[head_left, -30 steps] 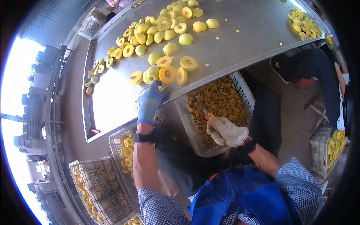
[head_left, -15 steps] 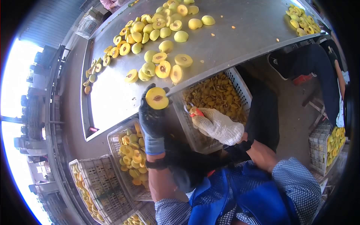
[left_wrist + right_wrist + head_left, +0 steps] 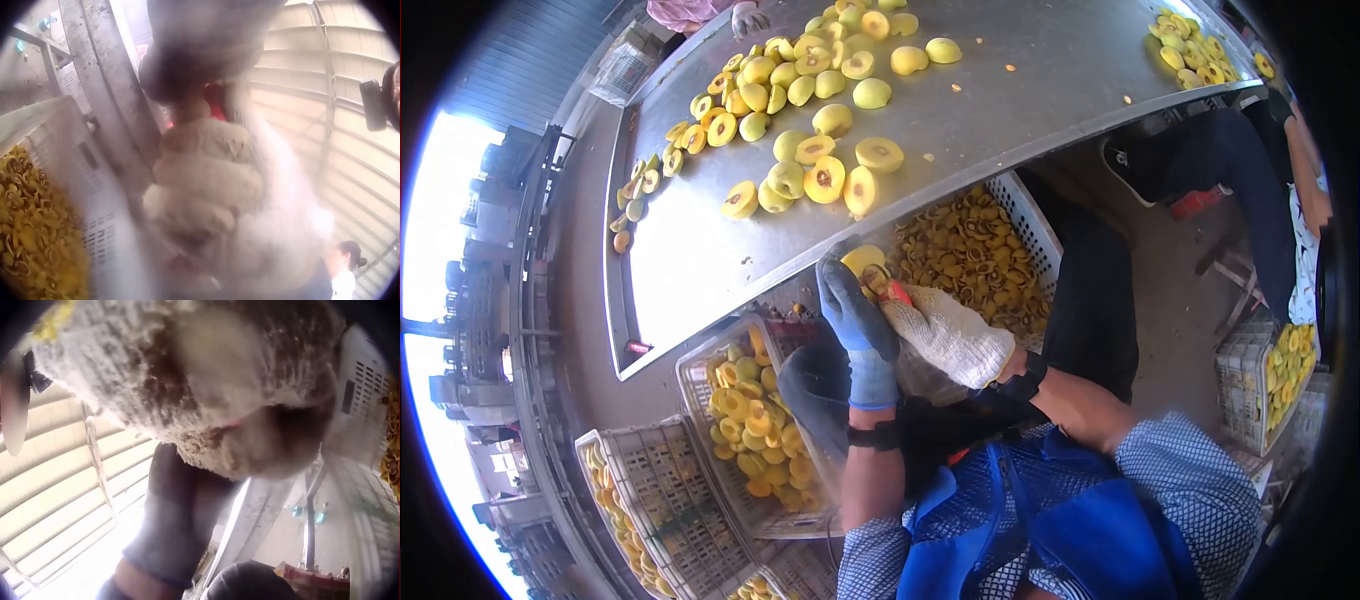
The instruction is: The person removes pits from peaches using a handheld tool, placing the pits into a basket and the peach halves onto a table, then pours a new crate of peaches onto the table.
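Note:
In the head view my left hand (image 3: 855,315), in a blue glove with a dark coated palm, holds a yellow peach half (image 3: 862,260) just off the table's front edge. My right hand (image 3: 955,335), in a white knitted glove, grips a small tool by its red handle (image 3: 897,291). The tool's tip meets the cut face of the peach half, around the stone, and is mostly hidden there. Curled white-gloved fingers (image 3: 200,169) fill the left wrist view, blurred, under the dark glove. From the right wrist, the left glove (image 3: 181,494) shows below the white one.
Peach halves (image 3: 810,60) are spread over the metal table (image 3: 1000,120). Below its edge a white crate (image 3: 1030,215) holds brown-yellow scraps. Another crate (image 3: 690,375) of peach halves stands at the left. Other people sit at the far left and right sides.
My left hand has come back from the fruit on the table with a peach half and turned it toward the right. My right hand has moved left with the tool, up to the fruit.

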Available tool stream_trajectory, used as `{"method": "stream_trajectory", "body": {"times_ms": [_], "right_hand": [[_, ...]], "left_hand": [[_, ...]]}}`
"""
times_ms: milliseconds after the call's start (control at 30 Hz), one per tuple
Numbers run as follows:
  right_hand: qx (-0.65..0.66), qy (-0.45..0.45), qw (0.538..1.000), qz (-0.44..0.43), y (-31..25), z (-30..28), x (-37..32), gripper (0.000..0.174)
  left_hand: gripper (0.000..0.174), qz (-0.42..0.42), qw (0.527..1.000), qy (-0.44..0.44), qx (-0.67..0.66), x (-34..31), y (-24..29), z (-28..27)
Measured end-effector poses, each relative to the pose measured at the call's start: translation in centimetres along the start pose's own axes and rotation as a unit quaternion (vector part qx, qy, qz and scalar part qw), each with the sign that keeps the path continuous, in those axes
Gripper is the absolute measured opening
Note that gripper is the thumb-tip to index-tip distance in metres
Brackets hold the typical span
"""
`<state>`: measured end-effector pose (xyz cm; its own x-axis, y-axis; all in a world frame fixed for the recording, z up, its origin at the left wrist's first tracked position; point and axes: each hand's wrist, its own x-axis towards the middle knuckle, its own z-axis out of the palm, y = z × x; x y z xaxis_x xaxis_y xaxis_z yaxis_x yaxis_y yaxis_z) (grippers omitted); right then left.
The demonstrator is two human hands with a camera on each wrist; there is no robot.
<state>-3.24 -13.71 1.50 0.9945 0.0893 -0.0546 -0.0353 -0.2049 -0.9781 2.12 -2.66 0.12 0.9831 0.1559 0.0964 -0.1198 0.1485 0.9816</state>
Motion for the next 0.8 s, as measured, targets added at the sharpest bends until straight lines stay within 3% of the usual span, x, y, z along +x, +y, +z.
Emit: {"method": "stream_trajectory", "body": {"times_ms": [33,100,133,200,233,333,367,467,533,600,633,667,733,800], "right_hand": [[0.013,0.024,0.999,-0.032,0.3,0.4,0.0,0.049],[-0.009,-0.018,0.999,-0.036,0.2,-0.4,-0.1,0.049],[-0.021,-0.039,0.998,-0.04,0.0,-1.0,0.1,0.049],[-0.089,-0.073,0.993,-0.029,1.2,-1.6,0.4,0.031],[-0.122,-0.092,0.988,-0.023,1.7,-1.6,0.4,0.024],[-0.038,-0.067,0.996,-0.049,1.8,-1.2,0.5,0.028],[-0.053,-0.06,0.994,-0.075,1.4,-1.3,0.2,0.029],[-0.072,-0.023,0.982,-0.175,1.1,-1.2,-0.9,0.033],[-0.048,0.024,0.962,-0.268,2.5,-0.5,-1.3,0.028],[0.122,-0.053,0.986,-0.103,2.0,-0.8,-2.1,0.03],[0.215,-0.099,0.971,-0.02,1.4,-1.0,-2.2,0.031],[0.301,-0.127,0.942,0.07,0.8,-1.2,-2.3,0.032],[0.472,-0.193,0.826,0.241,0.2,-1.3,-2.0,0.033],[0.517,-0.201,0.8,0.23,0.5,-0.8,-2.3,0.04]], "left_hand": [[0.051,0.022,0.999,-0.011,0.022,0.1,-0.1,0.0],[0.046,0.063,0.995,-0.034,0.066,0.4,-0.3,-0.1],[0.041,0.032,0.998,-0.061,0.007,0.5,-0.2,-0.3],[0.033,-0.032,0.987,-0.113,-0.111,0.8,0.1,-1.1],[0.025,0.05,0.986,-0.156,0.012,1.2,0.0,-1.8],[0.02,-0.068,0.984,-0.155,-0.056,1.7,0.8,-2.1],[0.02,-0.047,0.99,-0.132,0.015,1.6,1.2,-1.5],[0.022,-0.021,0.994,-0.087,0.056,0.9,1.4,-0.2],[0.027,-0.035,0.99,-0.127,0.047,0.7,1.6,0.1],[0.028,-0.059,0.979,-0.196,0.017,1.3,1.6,-0.4],[0.03,-0.07,0.974,-0.214,-0.01,1.4,1.6,-0.5],[0.031,-0.081,0.969,-0.232,-0.037,1.5,1.5,-0.5],[0.035,-0.106,0.955,-0.26,-0.097,1.3,1.3,-0.7],[0.039,-0.128,0.935,-0.286,-0.163,1.1,0.8,-0.6]]}}
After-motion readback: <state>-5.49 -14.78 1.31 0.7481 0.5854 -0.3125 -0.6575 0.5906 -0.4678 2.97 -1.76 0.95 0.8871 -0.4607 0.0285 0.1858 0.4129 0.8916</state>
